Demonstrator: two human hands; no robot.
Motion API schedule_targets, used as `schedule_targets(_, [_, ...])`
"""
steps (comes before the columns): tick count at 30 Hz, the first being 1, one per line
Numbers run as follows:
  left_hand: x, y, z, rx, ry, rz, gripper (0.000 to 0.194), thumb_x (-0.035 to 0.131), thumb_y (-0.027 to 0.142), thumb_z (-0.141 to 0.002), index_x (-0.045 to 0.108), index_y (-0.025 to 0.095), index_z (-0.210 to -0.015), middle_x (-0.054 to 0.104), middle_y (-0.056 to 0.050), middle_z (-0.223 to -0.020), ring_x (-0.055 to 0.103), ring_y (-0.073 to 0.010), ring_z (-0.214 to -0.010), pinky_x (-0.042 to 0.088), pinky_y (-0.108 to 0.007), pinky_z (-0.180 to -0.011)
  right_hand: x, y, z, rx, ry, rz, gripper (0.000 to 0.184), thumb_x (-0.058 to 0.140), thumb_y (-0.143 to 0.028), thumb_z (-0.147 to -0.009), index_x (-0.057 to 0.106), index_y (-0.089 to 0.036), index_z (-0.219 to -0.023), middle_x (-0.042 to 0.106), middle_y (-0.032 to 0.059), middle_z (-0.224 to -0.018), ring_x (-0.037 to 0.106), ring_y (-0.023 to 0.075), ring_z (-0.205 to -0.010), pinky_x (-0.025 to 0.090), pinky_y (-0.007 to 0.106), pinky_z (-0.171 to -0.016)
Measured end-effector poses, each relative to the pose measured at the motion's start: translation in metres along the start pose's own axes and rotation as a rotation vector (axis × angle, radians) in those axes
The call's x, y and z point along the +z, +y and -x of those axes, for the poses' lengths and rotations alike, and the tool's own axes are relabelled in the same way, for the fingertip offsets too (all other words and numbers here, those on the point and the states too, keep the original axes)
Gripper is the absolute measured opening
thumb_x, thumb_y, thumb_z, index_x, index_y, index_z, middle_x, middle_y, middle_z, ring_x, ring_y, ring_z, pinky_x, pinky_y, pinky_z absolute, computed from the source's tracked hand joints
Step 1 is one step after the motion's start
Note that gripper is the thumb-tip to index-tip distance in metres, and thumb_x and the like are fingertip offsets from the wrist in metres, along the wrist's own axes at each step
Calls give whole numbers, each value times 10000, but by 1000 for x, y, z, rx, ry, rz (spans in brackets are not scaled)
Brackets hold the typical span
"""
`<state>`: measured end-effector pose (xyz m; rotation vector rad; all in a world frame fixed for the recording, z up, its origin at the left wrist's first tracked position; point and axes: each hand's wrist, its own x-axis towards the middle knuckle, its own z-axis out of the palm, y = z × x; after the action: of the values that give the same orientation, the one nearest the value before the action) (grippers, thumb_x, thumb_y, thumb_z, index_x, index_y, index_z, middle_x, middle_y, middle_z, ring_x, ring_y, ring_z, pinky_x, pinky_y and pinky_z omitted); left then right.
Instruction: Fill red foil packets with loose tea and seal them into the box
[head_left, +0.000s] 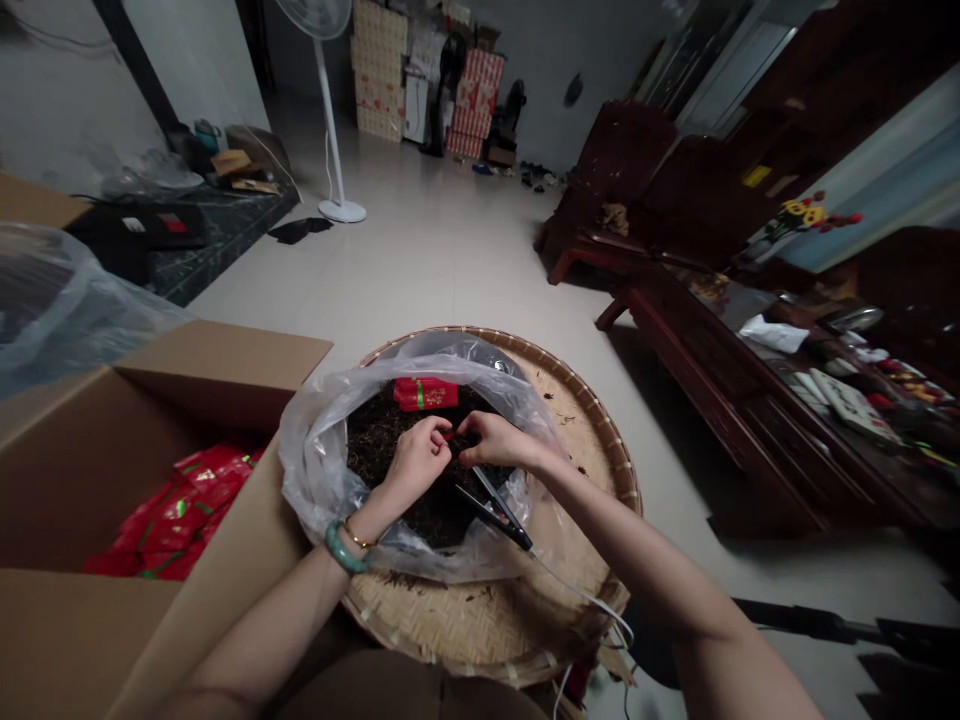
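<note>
A pale floor (pixel 450 260) is bordered on the right by dark wooden furniture (pixel 697 385), and a white standing fan (pixel 330 130) is placed at the far left. At the near left, an open cardboard box (pixel 225 352) is seen, in which a pile of shiny red packets (pixel 180 512) is held. Beside it, a round woven tray (pixel 442 620) is topped by an open clear plastic bag (pixel 319 425), partly filled with dark, loose, leaf-like material (pixel 371 425).

Over this material both hands are brought close together. The left hand (pixel 415 462) is pinched at the fingertips on a small red piece (pixel 448 436), mostly hidden. The right hand (pixel 491 440) is curled just beside it; whether the piece is also gripped there cannot be told.

A black tong-like tool (pixel 519 532) is rested at the near right of the bag, its arms spread, with a pale cord (pixel 577 592) trailed over the tray. A red item (pixel 427 394) with a green stripe is laid on the material, beyond the hands. A green bangle (pixel 346 550) is worn on the left wrist.
</note>
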<state>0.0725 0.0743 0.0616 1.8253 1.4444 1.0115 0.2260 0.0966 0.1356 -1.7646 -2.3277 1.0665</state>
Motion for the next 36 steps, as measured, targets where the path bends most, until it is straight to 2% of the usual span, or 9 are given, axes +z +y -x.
schedule_targets(5, [1, -1, 1, -3, 18, -1, 304, 515, 16, -663, 612, 170, -906, 578, 30, -633, 565, -111, -556, 447, -215, -565, 5, -4, 2, -72, -59, 48, 267, 568, -100, -741, 689, -138, -976, 701, 13, -714, 658, 129, -648, 453, 185, -613])
schedule_targets(9, [4, -3, 3, 3, 29, 2, 306, 515, 20, -664, 607, 178, -910, 579, 30, -644, 560, -110, -565, 444, -216, -573, 7, -11, 3, -142, -60, 162, 274, 536, -85, -752, 719, -174, -935, 727, 56, -829, 676, 193, -814, 440, 230, -707])
schedule_targets(12, [5, -4, 4, 8, 33, 3, 309, 513, 20, -663, 605, 184, -908, 578, 29, -658, 560, -112, -579, 445, -218, -585, 9, -15, 2, -125, 0, 248, 281, 553, -89, -747, 706, -197, -957, 724, 73, -937, 660, 220, -926, 427, 242, -753])
schedule_targets(17, [1, -6, 3, -16, 56, 11, 326, 513, 30, -667, 588, 190, -941, 555, 42, -630, 555, -112, -553, 437, -213, -559, 18, -20, 1, -29, 148, 312, 331, 575, -147, -773, 611, -176, -1100, 697, 118, -992, 653, 257, -913, 438, 292, -720])
schedule_targets(19, [-1, -6, 3, -32, 69, 18, 330, 513, 28, -655, 587, 191, -932, 555, 45, -627, 557, -111, -550, 439, -213, -559, 20, -20, 1, -18, 168, 327, 284, 583, -194, -792, 623, -207, -1073, 697, 98, -978, 648, 260, -904, 439, 308, -725])
schedule_targets(25, [-6, -4, 3, -67, 85, 55, 314, 518, 52, -647, 588, 179, -926, 565, 47, -614, 571, -115, -540, 450, -218, -568, 25, -17, 0, -210, 113, 362, 210, 540, -159, -830, 699, -220, -952, 650, 63, -930, 625, 186, -877, 429, 247, -734])
schedule_targets(29, [-8, -4, 3, -94, 95, 80, 271, 519, 76, -647, 589, 186, -884, 560, 51, -598, 576, -115, -529, 446, -213, -552, 33, -14, -5, -200, 201, 301, 254, 523, -116, -820, 674, -173, -1016, 609, 79, -973, 612, 166, -820, 438, 242, -713])
schedule_targets(33, [-13, -6, 1, -136, 108, 112, 277, 526, 97, -641, 583, 191, -894, 558, 63, -569, 573, -113, -499, 440, -204, -526, 36, -12, -3, -284, 303, 89, 336, 516, -53, -796, 608, -172, -1096, 656, 56, -996, 588, 160, -887, 441, 245, -788])
schedule_targets(36, [-15, -9, 0, -162, 117, 135, 287, 530, 106, -638, 577, 193, -907, 559, 67, -570, 572, -110, -495, 437, -201, -520, 39, -12, 4, -321, 305, 70, 417, 476, -61, -824, 515, -176, -1223, 684, 67, -1024, 539, 191, -973, 441, 285, -823])
